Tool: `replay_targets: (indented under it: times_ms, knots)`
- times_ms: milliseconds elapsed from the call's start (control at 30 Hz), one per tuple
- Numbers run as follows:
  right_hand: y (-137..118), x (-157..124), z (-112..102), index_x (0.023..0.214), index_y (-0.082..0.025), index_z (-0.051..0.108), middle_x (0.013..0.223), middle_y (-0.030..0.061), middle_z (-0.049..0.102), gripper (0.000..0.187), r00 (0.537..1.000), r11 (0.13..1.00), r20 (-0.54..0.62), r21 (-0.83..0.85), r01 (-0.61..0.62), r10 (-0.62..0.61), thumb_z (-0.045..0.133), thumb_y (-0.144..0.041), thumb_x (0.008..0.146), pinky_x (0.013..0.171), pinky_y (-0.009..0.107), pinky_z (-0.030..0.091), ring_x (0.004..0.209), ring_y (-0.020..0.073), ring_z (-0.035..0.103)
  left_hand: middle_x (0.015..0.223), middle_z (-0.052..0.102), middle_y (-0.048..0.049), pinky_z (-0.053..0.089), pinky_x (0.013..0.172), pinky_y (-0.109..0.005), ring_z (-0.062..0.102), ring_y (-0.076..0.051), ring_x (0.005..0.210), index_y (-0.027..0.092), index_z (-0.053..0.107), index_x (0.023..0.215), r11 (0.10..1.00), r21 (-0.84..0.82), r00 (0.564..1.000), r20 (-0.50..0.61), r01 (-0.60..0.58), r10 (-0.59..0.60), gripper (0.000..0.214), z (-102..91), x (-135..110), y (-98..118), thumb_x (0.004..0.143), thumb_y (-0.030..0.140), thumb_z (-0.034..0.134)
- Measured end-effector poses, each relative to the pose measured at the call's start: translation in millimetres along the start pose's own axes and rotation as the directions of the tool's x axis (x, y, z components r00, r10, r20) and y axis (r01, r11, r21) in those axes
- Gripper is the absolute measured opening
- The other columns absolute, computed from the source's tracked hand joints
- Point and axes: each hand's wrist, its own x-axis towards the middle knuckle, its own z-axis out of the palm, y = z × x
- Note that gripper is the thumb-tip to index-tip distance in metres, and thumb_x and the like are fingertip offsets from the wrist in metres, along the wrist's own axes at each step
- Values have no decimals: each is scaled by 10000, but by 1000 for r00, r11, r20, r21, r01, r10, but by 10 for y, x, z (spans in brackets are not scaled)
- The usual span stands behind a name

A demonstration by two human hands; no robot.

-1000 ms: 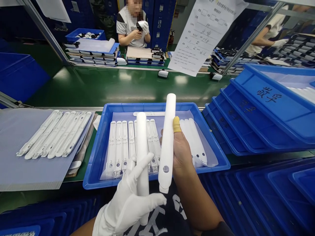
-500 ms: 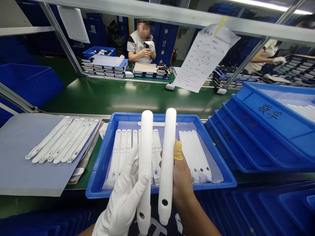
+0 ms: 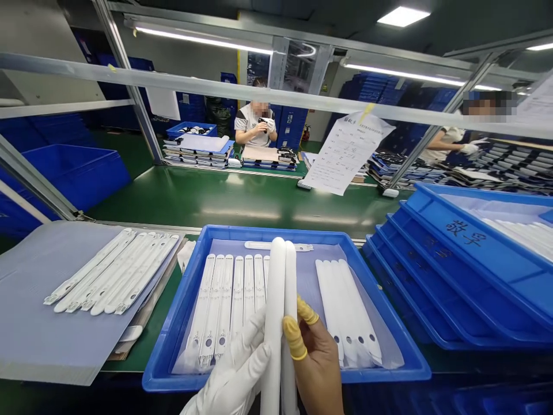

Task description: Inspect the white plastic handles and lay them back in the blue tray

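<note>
Contact on both hands, as far as I can read it from my remote seat: the left hand [image 3: 233, 374] in a white cotton glove and the bare right hand [image 3: 315, 369] are closed from either side on a long, round-ended white plastic shell [image 3: 273, 323] and a matching white plastic shell [image 3: 291, 288]. Both shells stand upright, side by side and touching, just over the near rim of the tray. Yellow rubber finger cots [image 3: 295, 337] cover two right fingertips, which press against the matching shell.

Beneath them sits a shallow blue plastic tray [image 3: 276, 233], lined with a clear plastic sheet [image 3: 306, 282] — a row of flat white moulded strips [image 3: 224, 305] lies on the left, a group of smooth white strips with round holes [image 3: 349, 311] on the right, and one thin white strip [image 3: 276, 246] crosswise at the far edge.

To my left, a grey corrugated plastic sheet [image 3: 30, 276] carries more white moulded strips [image 3: 112, 274]. To my right, stacked blue plastic trays [image 3: 432, 276] lean beside the lined tray. Across a green workbench [image 3: 194, 202], a co-worker [image 3: 254, 124] holds up a small dark object in white gloves.
</note>
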Motion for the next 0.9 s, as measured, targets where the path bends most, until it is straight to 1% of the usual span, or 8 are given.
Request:
replay_targets:
  times_ms: [100, 200, 367, 500, 633, 700, 800, 900]
  knots:
    - [22, 41, -66, 1156, -316, 749, 771, 5, 578, 307, 998, 988, -17, -144, 57, -60, 665, -436, 886, 603, 290, 500, 663, 177, 541, 1458, 578, -20, 283, 1228, -401, 433, -253, 1425, 380, 575, 1390, 999, -50, 999, 35, -10, 12, 436, 1, 78, -67, 966, 278, 568]
    - [70, 213, -180, 1198, -259, 717, 739, -10, 492, 352, 988, 918, 32, -365, 154, -153, 583, -447, 932, 593, 295, 459, 644, 173, 504, 1429, 596, -59, 358, 1193, -394, 491, -258, 1379, 298, 584, 1392, 999, -13, 996, -87, 37, -38, 455, 16, 256, -97, 939, 328, 624]
    - [252, 752, -402, 862, -194, 696, 741, 5, 529, 310, 985, 530, 167, -833, 162, -38, 487, -392, 977, 658, 308, 471, 669, 180, 536, 1307, 653, -105, 504, 1029, -402, 612, -253, 1223, 249, 517, 1366, 919, 317, 950, -276, 235, -147, 500, -146, 756, -228, 922, 458, 610]
    - [485, 1040, -528, 843, -167, 666, 878, 51, 653, 164, 983, 376, 141, -923, 88, 117, 541, -196, 944, 745, 311, 490, 788, 185, 616, 1176, 689, -144, 531, 953, -426, 666, -251, 1075, 164, 539, 1266, 812, 525, 953, -279, 257, -121, 385, -393, 1094, -535, 922, 336, 565]
    - [710, 1077, -608, 1010, -138, 658, 1042, 61, 684, 114, 960, 223, 73, -975, 11, 272, 601, -220, 953, 846, 381, 534, 919, 188, 656, 1168, 684, -166, 519, 969, -450, 670, -262, 1041, 118, 506, 1326, 616, 743, 964, -229, 261, -133, 482, -505, 1150, -777, 852, 188, 552]
    - [767, 1059, -630, 1061, -146, 656, 1065, 59, 688, 164, 943, 175, 53, -985, -6, 327, 608, -269, 963, 852, 401, 551, 935, 193, 667, 1283, 632, -190, 483, 1025, -484, 630, -295, 1151, 125, 461, 1400, 482, 848, 975, -177, 222, -137, 569, -507, 1098, -808, 840, 188, 542]
    - [750, 1063, -668, 1109, -152, 655, 1102, 60, 692, 186, 930, 145, 52, -989, -1, 363, 593, -267, 975, 867, 399, 557, 965, 193, 672, 1538, 421, -210, 301, 1191, -510, 388, -340, 1431, 126, 433, 1459, 270, 959, 987, -41, 82, -154, 654, -494, 1027, -782, 820, 186, 559]
    - [652, 1098, -756, 1222, -162, 617, 1228, 95, 653, 248, 944, 74, -5, -997, -32, 330, 520, -223, 1003, 887, 403, 546, 1052, 217, 653, 1594, 344, -213, 140, 1237, -564, 223, -373, 1508, 101, 450, 1461, 82, 994, 963, 88, -69, -255, 689, -497, 1002, -752, 801, 204, 615]
